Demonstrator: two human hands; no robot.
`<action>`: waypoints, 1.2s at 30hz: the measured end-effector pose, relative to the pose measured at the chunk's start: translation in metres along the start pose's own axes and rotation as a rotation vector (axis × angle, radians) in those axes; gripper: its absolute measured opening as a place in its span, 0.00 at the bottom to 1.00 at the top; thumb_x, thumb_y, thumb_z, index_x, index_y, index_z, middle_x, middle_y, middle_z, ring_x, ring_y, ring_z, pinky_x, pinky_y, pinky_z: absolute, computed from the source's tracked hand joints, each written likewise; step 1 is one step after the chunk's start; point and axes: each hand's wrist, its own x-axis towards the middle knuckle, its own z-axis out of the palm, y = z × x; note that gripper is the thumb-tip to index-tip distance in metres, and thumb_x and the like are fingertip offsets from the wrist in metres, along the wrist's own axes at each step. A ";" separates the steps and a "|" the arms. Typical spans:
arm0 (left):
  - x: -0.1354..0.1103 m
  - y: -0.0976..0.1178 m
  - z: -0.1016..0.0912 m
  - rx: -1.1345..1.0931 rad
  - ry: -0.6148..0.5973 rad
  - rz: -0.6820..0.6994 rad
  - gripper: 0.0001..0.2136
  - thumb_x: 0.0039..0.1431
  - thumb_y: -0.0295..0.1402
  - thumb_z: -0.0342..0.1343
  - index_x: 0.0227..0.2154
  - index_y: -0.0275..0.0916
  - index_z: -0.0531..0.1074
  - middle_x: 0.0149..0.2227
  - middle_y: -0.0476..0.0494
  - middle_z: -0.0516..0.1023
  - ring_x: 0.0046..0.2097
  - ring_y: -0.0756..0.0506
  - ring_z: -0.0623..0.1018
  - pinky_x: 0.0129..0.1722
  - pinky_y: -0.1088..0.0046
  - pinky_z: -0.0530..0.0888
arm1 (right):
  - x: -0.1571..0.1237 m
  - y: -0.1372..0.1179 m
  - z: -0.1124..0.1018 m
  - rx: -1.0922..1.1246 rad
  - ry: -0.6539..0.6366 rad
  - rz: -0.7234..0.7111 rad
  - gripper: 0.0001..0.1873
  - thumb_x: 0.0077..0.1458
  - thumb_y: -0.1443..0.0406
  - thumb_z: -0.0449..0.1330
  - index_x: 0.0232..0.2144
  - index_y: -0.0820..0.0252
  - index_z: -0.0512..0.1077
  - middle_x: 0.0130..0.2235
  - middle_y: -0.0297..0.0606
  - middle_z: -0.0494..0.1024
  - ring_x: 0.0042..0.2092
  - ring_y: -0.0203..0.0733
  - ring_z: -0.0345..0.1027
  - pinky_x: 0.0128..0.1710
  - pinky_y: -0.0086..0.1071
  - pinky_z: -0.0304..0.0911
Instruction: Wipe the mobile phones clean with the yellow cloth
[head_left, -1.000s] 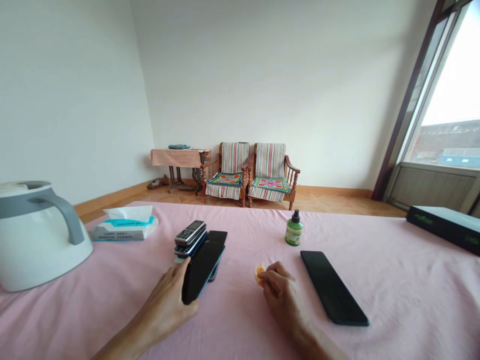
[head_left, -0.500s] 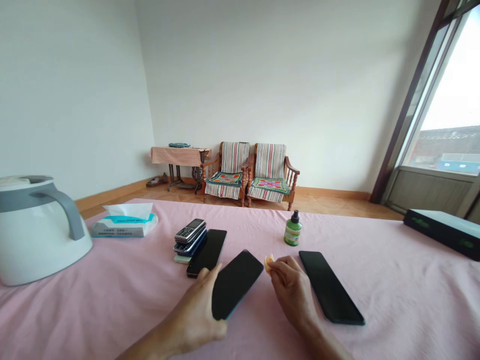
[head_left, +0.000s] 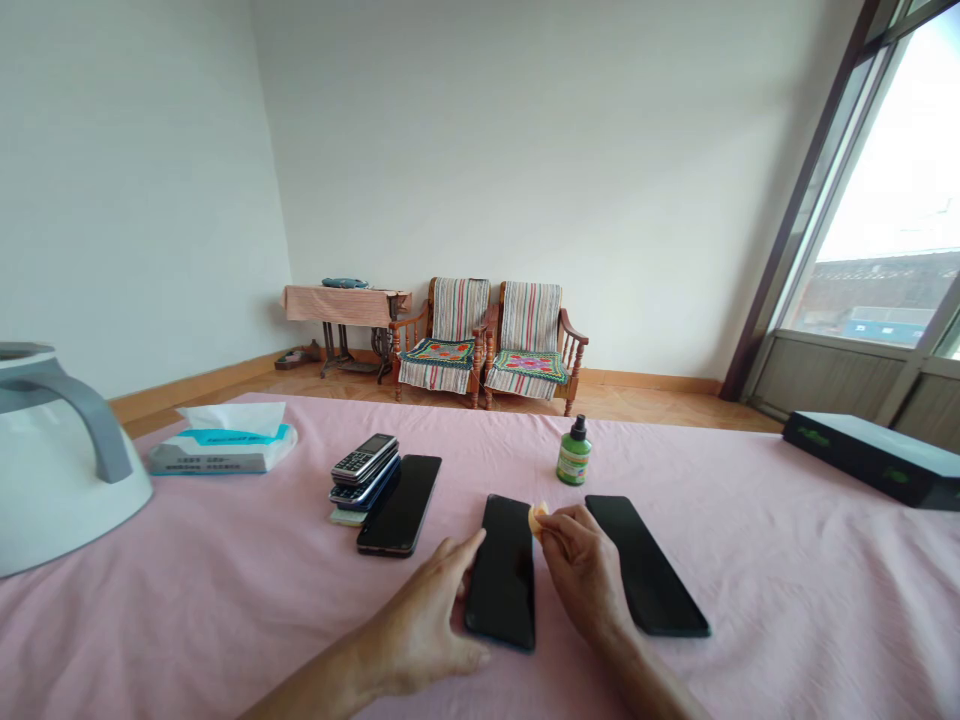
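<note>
A black smartphone lies face up on the pink cloth between my two hands. My left hand is beside its left edge, thumb and fingers spread apart, with fingertips close to the phone; contact is hard to make out. Pinched in my right hand is a small pale orange piece of soft material, close to the phone's upper right edge. Right of that hand rests a second black smartphone. Another dark smartphone lies to the left, against a stack of keypad phones.
A green spray bottle stands behind the phones. On the left are a tissue pack and a white kettle with a grey handle. A black box sits far right on the pink cloth. Two wooden chairs stand beyond.
The middle smartphone, tilted in my left hand before, now lies straighter on the cloth, and that hand's fingers have loosened. My right hand still pinches the pale orange piece. The view has shifted slightly right.
</note>
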 end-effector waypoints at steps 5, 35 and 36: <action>-0.006 0.002 0.005 -0.033 0.022 0.040 0.31 0.40 0.25 0.64 0.52 0.41 0.67 0.50 0.42 0.68 0.52 0.41 0.69 0.55 0.63 0.65 | -0.002 0.004 0.002 -0.040 -0.026 0.007 0.09 0.53 0.69 0.55 0.30 0.59 0.76 0.30 0.37 0.71 0.31 0.37 0.68 0.31 0.27 0.63; -0.005 -0.018 0.015 0.254 -0.027 0.303 0.21 0.55 0.32 0.60 0.52 0.38 0.69 0.54 0.36 0.70 0.55 0.37 0.69 0.55 0.62 0.69 | 0.020 0.015 0.026 -0.364 -0.252 -0.088 0.14 0.49 0.77 0.51 0.25 0.59 0.74 0.28 0.37 0.70 0.32 0.39 0.65 0.32 0.29 0.60; -0.005 -0.018 0.015 0.261 -0.031 0.300 0.21 0.55 0.32 0.60 0.52 0.38 0.69 0.54 0.36 0.70 0.55 0.37 0.69 0.55 0.62 0.69 | 0.026 0.018 0.029 -0.371 -0.240 -0.084 0.15 0.49 0.77 0.50 0.25 0.60 0.74 0.28 0.37 0.70 0.33 0.40 0.65 0.33 0.29 0.60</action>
